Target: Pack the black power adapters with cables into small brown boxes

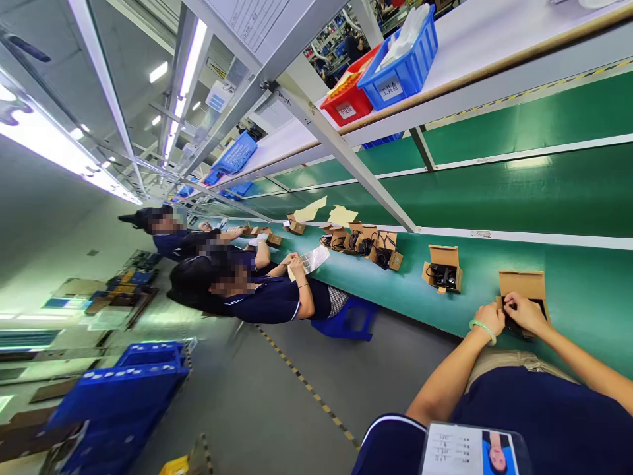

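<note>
An open small brown cardboard box (522,284) stands on the green bench in front of me, its lid flap raised at the back. My left hand (490,319), with a pale green bangle at the wrist, is closed against the box's left side. Over the box's opening, my right hand (527,312) has its fingers bent down into it among dark contents. What those fingers pinch is hidden. To the left sits another open box (446,277) holding a black device and cable.
Several open boxes (387,251) with black cables stand farther left on the bench (484,254). Beside me a co-worker (267,297) holds a clear sheet (314,260). Red (347,99) and blue (399,66) bins rest on the shelf above. A slanted metal post (356,168) crosses over the bench.
</note>
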`<state>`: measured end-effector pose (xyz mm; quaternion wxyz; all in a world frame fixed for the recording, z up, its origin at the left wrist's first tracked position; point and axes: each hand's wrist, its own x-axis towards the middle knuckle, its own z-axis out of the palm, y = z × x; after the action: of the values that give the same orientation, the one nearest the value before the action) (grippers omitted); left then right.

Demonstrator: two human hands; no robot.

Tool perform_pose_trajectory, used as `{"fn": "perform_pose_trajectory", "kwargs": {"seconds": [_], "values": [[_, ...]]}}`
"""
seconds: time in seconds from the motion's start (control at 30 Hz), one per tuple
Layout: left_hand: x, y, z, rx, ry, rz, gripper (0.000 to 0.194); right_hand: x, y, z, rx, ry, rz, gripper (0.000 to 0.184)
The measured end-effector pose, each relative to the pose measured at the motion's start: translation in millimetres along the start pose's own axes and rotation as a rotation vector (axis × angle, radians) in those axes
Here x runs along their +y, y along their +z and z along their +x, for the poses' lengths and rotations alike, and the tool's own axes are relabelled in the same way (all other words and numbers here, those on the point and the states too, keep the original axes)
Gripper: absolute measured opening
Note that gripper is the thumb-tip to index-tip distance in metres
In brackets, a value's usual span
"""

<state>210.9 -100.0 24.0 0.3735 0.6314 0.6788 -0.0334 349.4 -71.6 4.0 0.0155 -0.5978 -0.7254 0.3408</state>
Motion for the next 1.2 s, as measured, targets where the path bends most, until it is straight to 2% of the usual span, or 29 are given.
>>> {"fn": "perform_pose_trajectory", "kwargs": {"seconds": [0.1,0.17,0.2,0.27,0.3,0.33,0.4,0.47,0.53,0.57,0.63,0.7,0.77,0.9,1.0,1.2], "values": [[1,-2.3,-4,0.004,-0.009,-0.047,0.034,8,-23,-10,0.108,-0.047,0.399,0.029],[5,-9.1,-9,0.069,0.045,-0.134,0.037,9,-45,-24,0.144,-0.083,0.722,0.037],[8,-14.5,-12,0.134,0.111,-0.190,0.047,8,-57,-32,0.134,-0.094,0.827,0.039],[15,-28.3,-18,0.259,0.313,-0.304,0.076,2,-80,-48,0.067,-0.112,0.891,0.041],[20,-36.0,-21,0.284,0.422,-0.358,0.087,-2,-90,-55,0.024,-0.128,0.912,0.040],[24,-43.5,-22,0.264,0.515,-0.412,0.090,-7,-99,-60,-0.021,-0.150,0.944,0.040],[32,-56.2,-23,0.136,0.609,-0.523,0.078,-17,-113,-65,-0.100,-0.200,1.039,0.037],[38,-63.7,-22,0.000,0.585,-0.629,0.056,-24,-121,-63,-0.150,-0.227,1.128,0.034],[41,-66.4,-21,-0.090,0.507,-0.738,0.045,-26,-124,-58,-0.116,-0.217,1.171,0.034],[42,-66.5,-22,-0.103,0.459,-0.808,0.046,-26,-125,-55,-0.060,-0.198,1.165,0.035],[44,-66.0,-23,-0.080,0.341,-1.014,0.055,-26,-126,-52,0.140,-0.133,1.066,0.038],[48,-65.9,-27,-0.018,0.201,-1.253,0.067,-28,-126,-55,0.374,-0.068,0.845,0.038],[53,-66.5,-32,0.022,0.072,-1.437,0.073,-36,-125,-65,0.518,-0.103,0.615,0.033],[67,-66.7,-43,0.006,-0.072,-1.642,0.077,-61,-121,-88,0.540,-0.350,0.383,0.025],[74,-65.7,-50,0.019,-0.077,-1.708,0.073,-71,-116,-95,0.571,-0.362,0.263,0.025],[77,-67.5,-61,0.125,-0.023,-1.591,0.076,-68,-112,-95,0.593,-0.341,0.215,0.028]]}}
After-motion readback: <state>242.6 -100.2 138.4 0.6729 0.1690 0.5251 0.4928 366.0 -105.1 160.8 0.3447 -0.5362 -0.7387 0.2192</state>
